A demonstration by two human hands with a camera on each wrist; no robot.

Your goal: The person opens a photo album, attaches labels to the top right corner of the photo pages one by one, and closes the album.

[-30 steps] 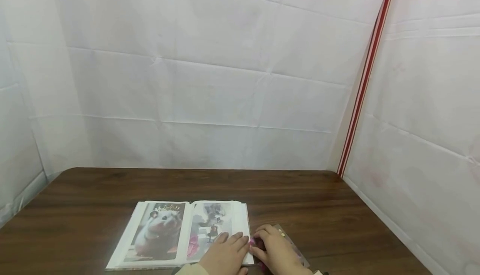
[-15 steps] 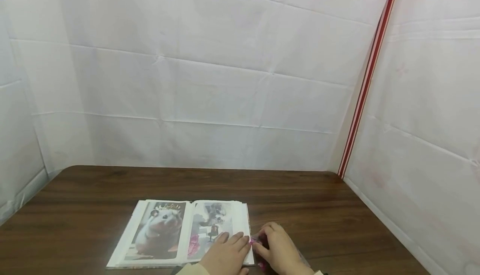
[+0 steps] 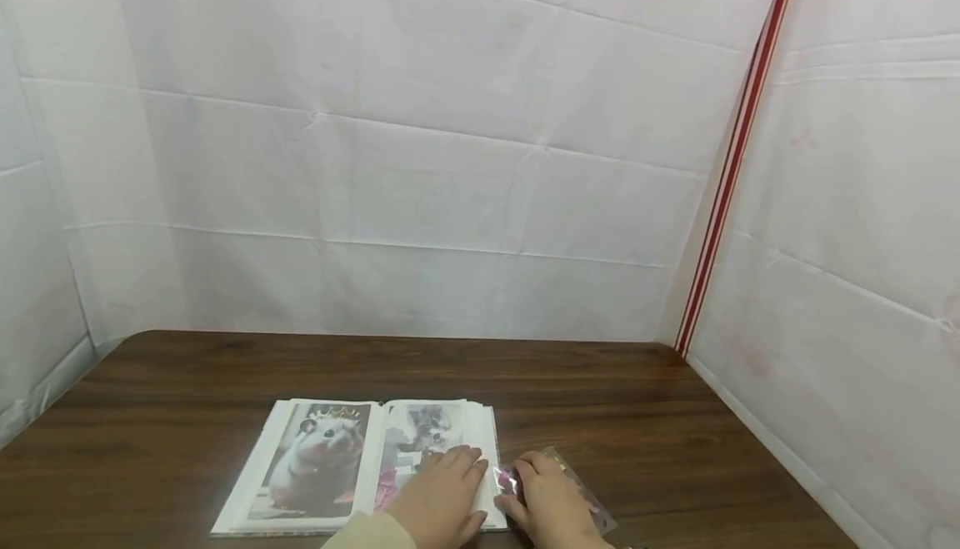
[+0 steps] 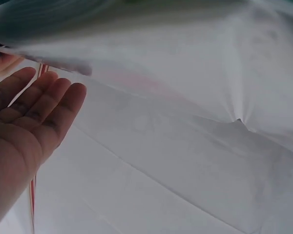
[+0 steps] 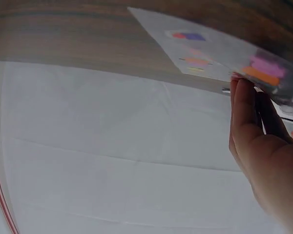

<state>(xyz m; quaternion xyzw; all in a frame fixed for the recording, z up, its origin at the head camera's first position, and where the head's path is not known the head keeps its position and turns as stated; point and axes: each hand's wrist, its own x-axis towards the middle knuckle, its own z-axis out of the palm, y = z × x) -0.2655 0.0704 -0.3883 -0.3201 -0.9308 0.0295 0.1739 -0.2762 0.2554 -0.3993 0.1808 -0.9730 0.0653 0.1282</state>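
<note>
An open photo album (image 3: 262, 482) lies on the table, with a mouse picture (image 3: 318, 466) on its left page and a kitten picture (image 3: 427, 424) on its right page. My left hand (image 3: 442, 499) rests on the right page with fingers extended, covering the lower part of the kitten picture. Just right of the album, my right hand (image 3: 555, 503) bends its thumb and fingers over a clear sticker sheet (image 3: 592, 507), gripping it near its left edge. Colourful stickers (image 5: 266, 70) show on the sheet in the right wrist view. The hand hides much of the sheet.
Dark wood tabletop (image 3: 675, 416) surrounds the album and the sheet. A white cloth (image 3: 420, 182) hangs behind the table and along both sides, with a red striped band (image 3: 727, 174) at the back right corner.
The left hand has slid slightly left on the page, its fingertips reaching a little farther back. The sheet's far right part was hidden half a second ago and shows again beside the right hand.
</note>
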